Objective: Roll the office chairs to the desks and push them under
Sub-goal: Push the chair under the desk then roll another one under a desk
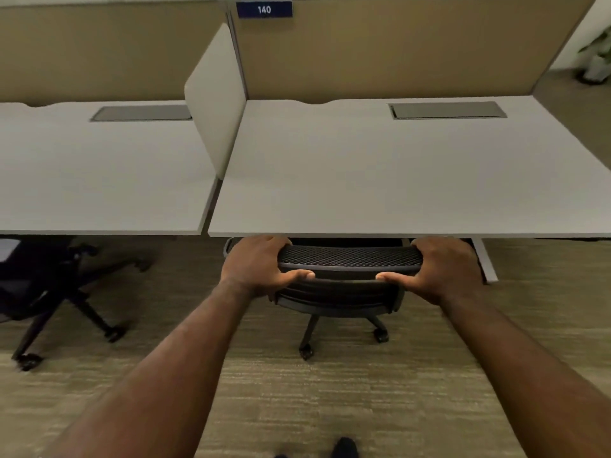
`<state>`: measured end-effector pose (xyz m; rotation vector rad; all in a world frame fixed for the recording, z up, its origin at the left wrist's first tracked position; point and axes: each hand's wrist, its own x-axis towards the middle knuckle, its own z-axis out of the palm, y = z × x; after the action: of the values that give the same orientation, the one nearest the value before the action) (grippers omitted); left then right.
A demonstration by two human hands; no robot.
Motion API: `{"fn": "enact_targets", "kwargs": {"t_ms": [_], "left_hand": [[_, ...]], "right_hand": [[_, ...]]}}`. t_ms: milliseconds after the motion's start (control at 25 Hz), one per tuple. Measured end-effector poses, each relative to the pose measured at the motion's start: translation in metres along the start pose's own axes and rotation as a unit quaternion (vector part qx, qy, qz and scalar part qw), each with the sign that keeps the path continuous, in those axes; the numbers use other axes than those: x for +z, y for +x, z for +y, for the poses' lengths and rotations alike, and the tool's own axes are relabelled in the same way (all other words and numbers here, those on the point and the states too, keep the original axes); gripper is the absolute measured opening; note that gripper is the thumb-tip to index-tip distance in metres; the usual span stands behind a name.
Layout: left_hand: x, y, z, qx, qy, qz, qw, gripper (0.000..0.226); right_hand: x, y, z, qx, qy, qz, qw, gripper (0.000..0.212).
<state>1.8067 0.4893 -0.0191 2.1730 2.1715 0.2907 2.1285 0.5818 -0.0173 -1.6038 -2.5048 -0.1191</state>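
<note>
A black mesh office chair [347, 259] stands at the front edge of the right-hand white desk [380, 180], its seat hidden under the desktop and only the backrest top and wheeled base showing. My left hand [261, 266] grips the backrest's left top corner. My right hand [446, 266] grips its right top corner, thumbs on the near side. A second black office chair [43, 285] stands at the far left, partly under the left-hand white desk [99, 180] and turned at an angle.
A white divider panel [216, 100] separates the two desks; a tan partition wall with a blue "140" sign [264, 9] runs behind. A white desk leg [486, 262] stands right of the chair. A potted plant [595, 57] sits far right. Striped carpet [264, 391] covers the floor.
</note>
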Motion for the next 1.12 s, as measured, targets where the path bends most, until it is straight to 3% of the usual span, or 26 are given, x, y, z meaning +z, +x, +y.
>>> {"fn": "enact_targets", "kwargs": {"t_ms": [1120], "left_hand": [[-0.003,0.052,0.004,0.091,0.068,0.033,0.993,0.090]], "right_hand": [[0.001,-0.001,0.013,0.049,-0.022,-0.001,0.999,0.109]]}}
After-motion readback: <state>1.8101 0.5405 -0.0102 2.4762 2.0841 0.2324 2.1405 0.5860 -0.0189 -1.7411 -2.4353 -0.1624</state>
